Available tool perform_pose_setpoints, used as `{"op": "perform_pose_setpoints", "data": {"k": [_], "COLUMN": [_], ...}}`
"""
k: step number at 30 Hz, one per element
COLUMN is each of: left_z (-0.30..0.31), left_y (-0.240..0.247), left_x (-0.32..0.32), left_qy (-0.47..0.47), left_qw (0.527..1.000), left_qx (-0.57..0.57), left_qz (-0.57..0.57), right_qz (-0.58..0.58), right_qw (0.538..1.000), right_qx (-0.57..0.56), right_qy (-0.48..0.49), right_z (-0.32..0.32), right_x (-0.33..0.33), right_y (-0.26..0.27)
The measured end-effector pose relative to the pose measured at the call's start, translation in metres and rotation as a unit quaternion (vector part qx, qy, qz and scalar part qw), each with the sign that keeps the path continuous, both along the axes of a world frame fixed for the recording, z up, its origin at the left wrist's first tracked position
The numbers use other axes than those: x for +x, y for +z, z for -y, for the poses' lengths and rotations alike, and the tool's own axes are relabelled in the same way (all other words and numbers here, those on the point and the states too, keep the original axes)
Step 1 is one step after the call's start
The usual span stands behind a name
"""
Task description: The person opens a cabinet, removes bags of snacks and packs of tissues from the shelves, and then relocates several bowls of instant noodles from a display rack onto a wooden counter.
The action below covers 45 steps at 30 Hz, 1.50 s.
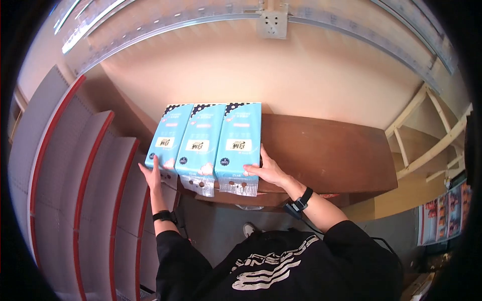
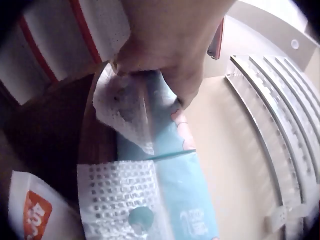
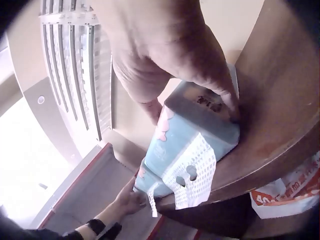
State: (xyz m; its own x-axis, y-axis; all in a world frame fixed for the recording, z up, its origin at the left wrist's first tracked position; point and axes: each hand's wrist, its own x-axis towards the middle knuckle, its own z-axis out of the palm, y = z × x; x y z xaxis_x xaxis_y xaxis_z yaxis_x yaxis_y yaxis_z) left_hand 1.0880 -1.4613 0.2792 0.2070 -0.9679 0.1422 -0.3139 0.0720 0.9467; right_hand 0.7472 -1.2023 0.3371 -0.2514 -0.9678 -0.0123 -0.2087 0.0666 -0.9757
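Observation:
Three light-blue tissue packs stand side by side at the left end of a brown table [image 1: 326, 150]: a left pack [image 1: 168, 130], a middle pack [image 1: 202, 130] and a right pack [image 1: 242, 120]. White perforated flaps [image 1: 198, 185] with holes hang at their near ends. My left hand [image 1: 153, 175] touches the left pack's outer near corner, thumb against its face and the other fingers spread along the side. On the opposite end, my right hand [image 1: 271, 171] presses the right pack, thumb over its top face and straight fingers along its right side.
Grey shelves with red edges [image 1: 83, 200] rise at the left. Behind the table is a wall with metal rails [image 1: 351, 32] and a socket plate [image 1: 272, 25]. A wooden frame [image 1: 427, 130] stands at the right. A white bag with orange print [image 3: 287, 192] lies below the tabletop.

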Motion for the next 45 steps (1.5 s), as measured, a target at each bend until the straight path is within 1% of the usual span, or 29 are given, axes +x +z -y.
{"op": "perform_pose_setpoints", "data": {"k": [1, 5, 8, 10, 12, 13, 15, 16, 17, 18, 19, 20, 21, 22, 24, 25, 26, 29, 30, 31, 32, 34, 35, 37, 39, 40, 41, 43, 45], "left_z": [0.006, 0.007, 0.009, 0.018, 0.028, 0.026, 0.01, 0.031, 0.02, 0.009, -0.007, -0.019, -0.024, -0.061, -0.112, -0.133, -0.156, -0.23, -0.254, -0.279, -0.3, -0.35, -0.374, -0.42, -0.453, -0.466, -0.478, -0.49, -0.5], "left_y": [-0.002, -0.018, -0.014, -0.025, -0.031, -0.033, -0.015, -0.035, -0.023, -0.014, 0.002, 0.003, 0.001, 0.029, 0.058, 0.059, 0.061, 0.074, 0.075, 0.082, 0.071, 0.081, 0.08, 0.069, 0.056, 0.049, 0.038, 0.02, 0.01], "left_x": [0.0, -0.016, -0.014, -0.013, -0.008, -0.009, -0.02, -0.008, -0.013, -0.016, -0.02, -0.02, -0.022, -0.052, -0.097, -0.116, -0.136, -0.206, -0.226, -0.251, -0.274, -0.317, -0.338, -0.375, -0.405, -0.423, -0.435, -0.452, -0.46], "left_qy": [-0.032, -0.072, -0.09, -0.075, -0.112, -0.098, -0.069, -0.113, -0.048, -0.001, 0.154, 0.21, 0.208, 0.165, -0.036, -0.11, -0.183, -0.351, -0.406, -0.462, -0.514, -0.588, -0.597, -0.647, -0.661, -0.664, -0.631, -0.622, -0.603], "left_qw": [0.998, 0.99, 0.989, 0.991, 0.987, 0.987, 0.991, 0.978, 0.993, 0.996, 0.983, 0.955, 0.949, 0.958, 0.978, 0.968, 0.949, 0.873, 0.874, 0.841, 0.841, 0.77, 0.763, 0.694, 0.668, 0.651, 0.659, 0.638, 0.621], "left_qx": [0.012, -0.031, -0.017, -0.036, -0.044, -0.03, -0.023, -0.05, -0.02, -0.059, -0.038, -0.141, -0.2, -0.232, -0.198, -0.226, -0.252, -0.337, -0.267, -0.272, -0.168, -0.205, -0.208, -0.236, -0.25, -0.263, -0.303, -0.322, -0.348], "left_qz": [-0.059, -0.118, -0.116, -0.11, -0.108, -0.12, -0.114, -0.169, -0.103, -0.062, 0.095, 0.156, 0.13, 0.041, -0.046, 0.002, 0.051, 0.026, 0.023, 0.069, 0.016, 0.136, 0.136, 0.208, 0.233, 0.257, 0.276, 0.318, 0.36], "right_qz": [0.007, -0.033, -0.062, 0.01, 0.051, 0.082, -0.018, -0.066, -0.068, -0.071, -0.016, -0.015, -0.015, 0.003, 0.078, 0.128, 0.11, 0.036, 0.02, 0.005, 0.006, 0.01, 0.013, 0.003, 0.073, 0.077, 0.084, 0.158, 0.193], "right_qw": [1.0, 0.999, 0.998, 1.0, 0.998, 0.996, 0.998, 0.995, 0.995, 0.995, 0.996, 0.996, 0.997, 0.994, 0.978, 0.957, 0.947, 0.902, 0.881, 0.858, 0.836, 0.8, 0.786, 0.75, 0.729, 0.709, 0.685, 0.701, 0.674], "right_qx": [0.005, -0.002, -0.008, 0.012, 0.03, 0.037, 0.054, 0.073, 0.069, 0.07, 0.073, 0.066, 0.056, 0.034, 0.024, 0.049, 0.055, 0.07, 0.107, 0.146, 0.172, 0.232, 0.265, 0.298, 0.325, 0.376, 0.426, 0.476, 0.411], "right_qy": [-0.002, -0.015, -0.023, -0.003, -0.004, 0.01, 0.022, 0.025, 0.003, -0.013, -0.043, -0.051, -0.059, -0.103, -0.193, -0.256, -0.298, -0.425, -0.46, -0.493, -0.52, -0.553, -0.558, -0.591, -0.598, -0.592, -0.584, -0.506, -0.582], "right_z": [0.001, 0.008, 0.014, 0.011, 0.013, 0.012, -0.002, -0.008, -0.019, -0.035, -0.062, -0.086, -0.112, -0.141, -0.207, -0.239, -0.275, -0.384, -0.42, -0.456, -0.491, -0.562, -0.596, -0.659, -0.704, -0.722, -0.734, -0.764, -0.778], "right_x": [0.001, 0.001, -0.004, -0.004, -0.004, -0.006, -0.011, -0.016, -0.021, -0.023, -0.024, -0.033, -0.043, -0.051, -0.063, -0.067, -0.075, -0.091, -0.093, -0.095, -0.095, -0.089, -0.083, -0.059, -0.025, -0.007, 0.01, 0.036, 0.057], "right_y": [0.001, 0.0, -0.008, 0.005, -0.003, -0.009, -0.001, -0.001, -0.008, -0.016, -0.001, -0.004, -0.009, -0.015, -0.022, -0.02, -0.026, -0.062, -0.071, -0.084, -0.101, -0.145, -0.169, -0.222, -0.253, -0.265, -0.269, -0.266, -0.248]}}
